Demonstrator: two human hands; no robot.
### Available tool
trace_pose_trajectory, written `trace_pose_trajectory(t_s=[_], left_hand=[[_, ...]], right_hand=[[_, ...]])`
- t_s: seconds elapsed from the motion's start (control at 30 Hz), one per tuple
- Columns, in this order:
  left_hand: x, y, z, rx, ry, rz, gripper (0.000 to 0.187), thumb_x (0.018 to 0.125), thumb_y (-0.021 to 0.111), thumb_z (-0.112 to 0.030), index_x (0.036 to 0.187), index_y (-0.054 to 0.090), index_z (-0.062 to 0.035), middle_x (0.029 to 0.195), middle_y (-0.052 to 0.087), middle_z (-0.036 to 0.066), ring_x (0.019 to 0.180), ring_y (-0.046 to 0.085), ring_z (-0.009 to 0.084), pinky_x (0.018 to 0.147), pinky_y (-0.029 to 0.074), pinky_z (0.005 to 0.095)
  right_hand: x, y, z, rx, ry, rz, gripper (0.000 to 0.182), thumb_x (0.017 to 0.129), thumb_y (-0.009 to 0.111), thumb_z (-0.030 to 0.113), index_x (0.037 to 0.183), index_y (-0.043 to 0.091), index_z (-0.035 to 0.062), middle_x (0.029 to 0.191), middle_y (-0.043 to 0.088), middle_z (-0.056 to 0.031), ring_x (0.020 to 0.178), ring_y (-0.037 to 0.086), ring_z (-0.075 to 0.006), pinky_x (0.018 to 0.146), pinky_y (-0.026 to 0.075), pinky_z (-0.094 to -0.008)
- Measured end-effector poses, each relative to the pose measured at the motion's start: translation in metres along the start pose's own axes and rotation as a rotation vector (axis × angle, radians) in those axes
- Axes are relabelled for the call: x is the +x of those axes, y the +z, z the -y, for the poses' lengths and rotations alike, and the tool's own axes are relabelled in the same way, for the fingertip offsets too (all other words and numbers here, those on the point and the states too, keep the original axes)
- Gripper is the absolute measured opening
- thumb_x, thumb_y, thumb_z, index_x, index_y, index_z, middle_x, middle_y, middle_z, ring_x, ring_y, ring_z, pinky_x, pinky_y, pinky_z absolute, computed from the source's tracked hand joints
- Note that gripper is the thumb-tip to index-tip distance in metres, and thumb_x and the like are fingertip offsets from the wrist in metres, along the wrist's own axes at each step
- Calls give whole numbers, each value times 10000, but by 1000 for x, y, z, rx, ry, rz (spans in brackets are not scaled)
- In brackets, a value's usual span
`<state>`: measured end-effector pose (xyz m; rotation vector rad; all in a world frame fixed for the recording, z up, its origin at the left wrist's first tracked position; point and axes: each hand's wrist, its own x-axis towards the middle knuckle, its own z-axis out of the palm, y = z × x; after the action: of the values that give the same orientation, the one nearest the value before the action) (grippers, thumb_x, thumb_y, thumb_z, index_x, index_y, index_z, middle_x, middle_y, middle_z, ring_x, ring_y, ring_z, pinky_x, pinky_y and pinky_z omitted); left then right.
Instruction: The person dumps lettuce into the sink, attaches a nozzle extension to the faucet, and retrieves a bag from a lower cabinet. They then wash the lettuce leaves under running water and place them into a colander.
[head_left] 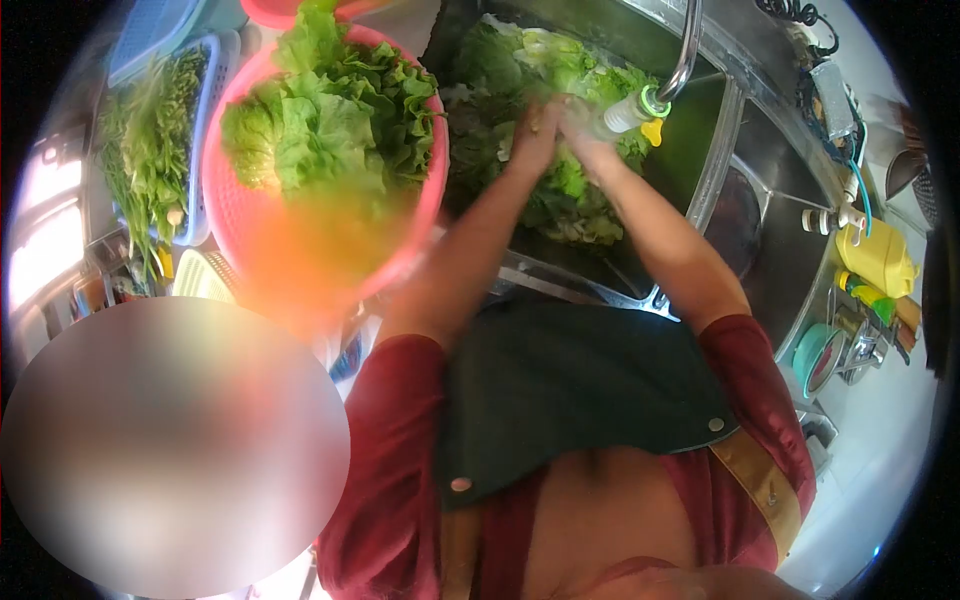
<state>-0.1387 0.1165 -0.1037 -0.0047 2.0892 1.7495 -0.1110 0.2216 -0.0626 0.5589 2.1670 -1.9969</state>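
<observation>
step: rinsing lettuce leaves (565,190) in the sink (700,90), under the faucet (640,105)
left hand (535,130): pressed against right hand (585,130), clasping a leaf
next: likely needs moving washed leaves to the pink colander (420,230)

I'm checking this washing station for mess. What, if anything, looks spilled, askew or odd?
Nothing stands out. Both hands, left hand and right hand, are among the lettuce in the sink under the faucet. The pink colander beside it holds its lettuce without spilling.
</observation>
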Motion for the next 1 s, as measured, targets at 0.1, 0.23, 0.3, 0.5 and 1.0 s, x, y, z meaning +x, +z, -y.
trace_pose_trajectory(t_s=[0.1,0.23,0.3,0.5,1.0], left_hand=[[-8,-5,-47,-497,-199,45,770,835,405,-554,1336,240,7,1313,347,212,1203,349,342,1018,252,361],[-6,-9,-27,-142,117,18,743,852,370,-561,1346,234,-23,1340,316,187,1225,324,325,1019,239,399],[-11,-11,-18,482,361,-113,743,860,327,-590,1365,203,-58,1393,257,144,1270,268,295,1042,196,410],[-39,-34,-42,-1060,-676,215,654,837,544,-386,1336,263,-69,1272,425,147,1184,392,279,987,304,421],[-124,-58,-94,200,308,458,440,733,672,-166,1116,515,-13,985,608,179,858,607,268,755,476,329]], right_hand=[[-13,14,15,220,110,-64,631,742,687,243,1262,361,96,1181,458,-118,1079,428,-248,935,323,-398],[-7,0,9,264,77,-58,617,736,689,201,1255,367,115,1143,480,-106,1069,443,-233,912,352,-410],[-7,-1,13,549,76,-173,564,750,671,178,1236,390,123,1125,491,-90,1078,441,-221,897,364,-415],[-6,-32,0,740,88,-204,387,790,608,105,1149,464,105,1020,548,-48,884,555,-194,733,471,-337],[-128,-102,101,-435,-295,-264,427,688,577,46,1108,506,58,974,598,-73,913,568,-166,828,436,-297]])
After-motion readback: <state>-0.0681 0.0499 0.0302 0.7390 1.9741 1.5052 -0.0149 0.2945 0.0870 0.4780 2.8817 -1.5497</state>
